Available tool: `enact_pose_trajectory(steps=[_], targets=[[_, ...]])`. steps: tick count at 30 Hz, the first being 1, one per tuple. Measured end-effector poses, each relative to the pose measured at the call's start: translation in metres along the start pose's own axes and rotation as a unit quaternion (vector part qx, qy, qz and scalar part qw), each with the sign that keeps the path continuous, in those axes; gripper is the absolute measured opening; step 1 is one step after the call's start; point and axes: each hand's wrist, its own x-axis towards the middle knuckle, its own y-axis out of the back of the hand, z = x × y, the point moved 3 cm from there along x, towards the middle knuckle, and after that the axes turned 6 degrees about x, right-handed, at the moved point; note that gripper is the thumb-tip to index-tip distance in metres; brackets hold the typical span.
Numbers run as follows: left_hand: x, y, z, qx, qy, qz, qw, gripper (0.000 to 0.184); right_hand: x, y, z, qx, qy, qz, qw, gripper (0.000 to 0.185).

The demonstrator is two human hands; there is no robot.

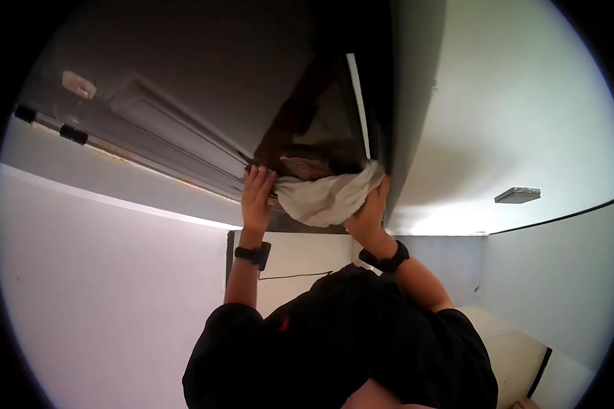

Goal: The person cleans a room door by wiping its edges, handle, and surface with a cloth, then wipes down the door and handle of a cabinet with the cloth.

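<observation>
A glossy dark brown panel fills the upper part of the view, with reflections on it. A crumpled whitish cloth lies against its lower edge, between my two hands. My right hand grips the cloth's right end, its fingers partly hidden behind the fabric. My left hand rests on the panel's edge, fingers stretched out and close together, touching or nearly touching the cloth's left end. Black bands circle both wrists.
Pale walls stand at the left and the right. A small grey rectangular box is fixed on the right surface. A metal rod with black fittings runs along the panel's left edge. A white strip stands near my right hand.
</observation>
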Motion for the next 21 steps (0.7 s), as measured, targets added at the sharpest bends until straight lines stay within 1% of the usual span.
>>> enact_pose_trajectory(steps=[1,2,3,4,5,7,8,9,10,11,12,13,14,15,16,17,18,19,20,21], targets=[[0.004,-0.002,0.002,-0.009,0.027,-0.03,0.999,0.034,0.0,-0.001,-0.002,-0.002,0.001,0.001,1.0,0.064],[0.0,-0.008,0.01,-0.008,0.035,-0.02,0.999,0.034,0.002,0.001,-0.003,0.022,-0.002,-0.004,1.0,0.066],[-0.005,-0.007,0.017,-0.043,0.107,0.055,0.992,0.032,0.006,0.003,-0.007,0.045,-0.005,-0.005,0.999,0.069],[-0.016,-0.003,0.019,-0.082,0.174,0.121,0.974,0.037,-0.002,0.001,-0.012,0.043,-0.003,-0.004,0.999,0.069],[-0.012,-0.003,0.021,-0.086,0.162,0.137,0.973,0.037,0.002,0.0,-0.005,0.038,0.018,-0.012,0.999,0.068],[-0.027,0.02,0.046,0.005,0.142,0.135,0.981,0.038,0.0,0.009,-0.008,0.04,0.018,-0.021,0.999,0.067],[-0.028,0.023,0.052,0.007,0.143,0.133,0.981,0.038,-0.003,0.011,-0.012,0.058,0.037,-0.019,0.997,0.064],[-0.027,0.028,0.052,-0.157,0.29,0.143,0.933,0.041,-0.007,0.011,-0.016,0.08,0.057,-0.017,0.995,0.062],[-0.033,0.025,0.055,-0.313,0.423,0.149,0.837,0.043,-0.017,0.01,-0.014,0.091,0.073,-0.008,0.993,0.056],[-0.039,0.026,0.052,-0.311,0.424,0.15,0.837,0.043,-0.024,0.009,-0.018,0.093,0.072,-0.01,0.993,0.056],[-0.042,0.032,0.053,-0.177,0.378,0.13,0.899,0.039,-0.028,0.01,-0.02,0.127,0.086,-0.04,0.987,0.054],[-0.042,0.036,0.059,-0.035,0.321,0.102,0.941,0.036,-0.029,0.013,-0.02,0.163,0.098,-0.065,0.98,0.051],[-0.048,0.034,0.062,-0.018,0.329,0.082,0.941,0.03,-0.03,0.019,-0.018,0.182,0.08,-0.041,0.979,0.047],[-0.064,0.03,0.055,-0.011,0.33,0.081,0.94,0.03,-0.03,0.021,-0.018,0.188,0.078,-0.041,0.978,0.047],[-0.098,0.023,0.033,-0.119,0.411,0.117,0.896,0.028,-0.031,0.022,-0.022,0.21,0.117,-0.057,0.969,0.046],[-0.13,0.011,0.011,-0.234,0.48,0.155,0.831,0.028,-0.03,0.023,-0.025,0.223,0.161,-0.074,0.959,0.046],[-0.157,0.001,0.001,-0.375,0.534,0.128,0.747,0.032,-0.022,0.028,-0.03,0.228,0.195,-0.1,0.949,0.04],[-0.167,-0.008,0.017,-0.465,0.561,0.138,0.671,0.034,-0.022,0.034,-0.029,0.236,0.192,-0.102,0.947,0.04],[-0.173,-0.016,0.028,-0.523,0.571,0.156,0.614,0.036,-0.02,0.034,-0.029,0.252,0.205,-0.124,0.938,0.039],[-0.177,-0.021,0.041,-0.548,0.568,0.178,0.587,0.039,-0.019,0.033,-0.03,0.268,0.22,-0.147,0.926,0.038]])
